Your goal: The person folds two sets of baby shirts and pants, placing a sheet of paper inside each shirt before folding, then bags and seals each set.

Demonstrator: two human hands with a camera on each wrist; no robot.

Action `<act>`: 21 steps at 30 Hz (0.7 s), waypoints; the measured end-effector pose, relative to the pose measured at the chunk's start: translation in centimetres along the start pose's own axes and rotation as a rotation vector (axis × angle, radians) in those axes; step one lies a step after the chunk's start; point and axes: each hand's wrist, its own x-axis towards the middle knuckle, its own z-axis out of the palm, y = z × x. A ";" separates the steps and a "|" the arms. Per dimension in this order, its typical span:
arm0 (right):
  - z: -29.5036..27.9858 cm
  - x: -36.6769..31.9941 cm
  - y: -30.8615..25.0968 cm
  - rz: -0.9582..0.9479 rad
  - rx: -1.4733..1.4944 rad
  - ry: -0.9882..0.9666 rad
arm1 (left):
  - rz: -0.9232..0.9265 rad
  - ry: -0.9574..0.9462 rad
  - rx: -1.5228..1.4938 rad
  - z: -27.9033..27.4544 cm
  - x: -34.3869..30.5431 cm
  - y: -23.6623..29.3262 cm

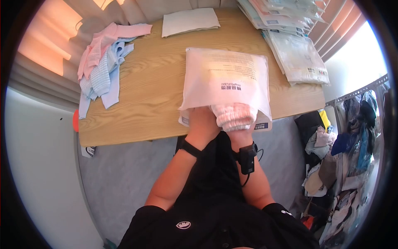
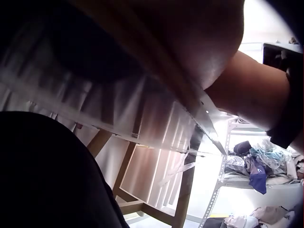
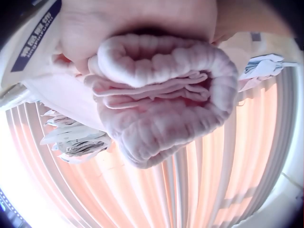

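A frosted plastic bag (image 1: 226, 74) with printed lettering lies at the table's front edge, its mouth towards me. A folded pink garment (image 1: 234, 117) with a thick gathered edge sticks out of that mouth; its layers show in the right wrist view. My right hand (image 1: 241, 136) holds the garment from below, its fingers largely covered by the cloth. At the garment's left side, my left hand (image 1: 205, 122) reaches under the bag's upper sheet, and its fingers are hidden. In the left wrist view, the right forearm (image 2: 251, 85) shows beyond the bag's clear edge.
Pink and pale blue baby clothes (image 1: 105, 62) lie at the table's left. A folded white sheet (image 1: 190, 22) lies at the back. Packed plastic bags (image 1: 300, 58) are stacked at the right. Shelves with clothes (image 1: 348, 137) stand right of the wooden table (image 1: 137, 95).
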 end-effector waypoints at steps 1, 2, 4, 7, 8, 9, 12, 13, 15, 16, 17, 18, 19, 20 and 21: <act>-4.2 1.1 -2.5 0.170 0.063 -0.316 | -0.029 -0.026 0.024 0.0 -0.1 0.0; -5.0 1.4 -2.6 0.201 0.097 -0.412 | -0.003 0.016 0.066 0.0 -0.2 -0.1; -5.6 2.1 -2.6 0.218 0.113 -0.504 | 0.056 0.103 0.144 0.1 -0.1 0.0; -4.3 3.7 -2.1 -0.077 0.018 -0.256 | 0.024 -0.029 0.292 0.1 -0.3 -0.3; -3.8 4.1 -2.0 -0.168 -0.017 -0.181 | 0.041 -0.010 0.310 0.1 -0.3 -0.3; -3.5 4.6 -2.1 -0.236 -0.044 -0.128 | 0.044 0.016 0.271 0.0 -0.2 0.1; -2.2 5.3 -2.0 -0.350 -0.083 -0.027 | 0.031 0.058 0.161 -0.8 0.1 0.6; -1.6 5.2 -2.0 -0.366 -0.094 -0.003 | 0.008 0.042 0.117 -0.7 0.1 0.5; -0.7 5.1 -2.4 -0.396 -0.109 0.036 | -0.047 0.002 0.014 -1.0 0.0 0.7; -0.3 5.2 -2.6 -0.409 -0.121 0.048 | -0.074 -0.018 -0.045 -1.6 0.3 1.1; 0.2 5.1 -2.8 -0.421 -0.124 0.057 | -0.099 -0.038 -0.104 -1.9 0.5 1.4; 0.5 5.2 -3.0 -0.432 -0.114 0.065 | -0.087 0.009 -0.120 -2.0 0.6 1.5; 0.8 5.2 -3.1 -0.442 -0.116 0.065 | -0.075 0.054 -0.137 -2.0 0.4 1.7; 1.0 5.2 -3.3 -0.447 -0.116 0.065 | -0.061 0.100 -0.155 -1.9 0.4 1.9; 1.2 5.3 -3.5 -0.444 -0.121 0.068 | 0.026 0.070 -0.215 -1.3 0.4 1.9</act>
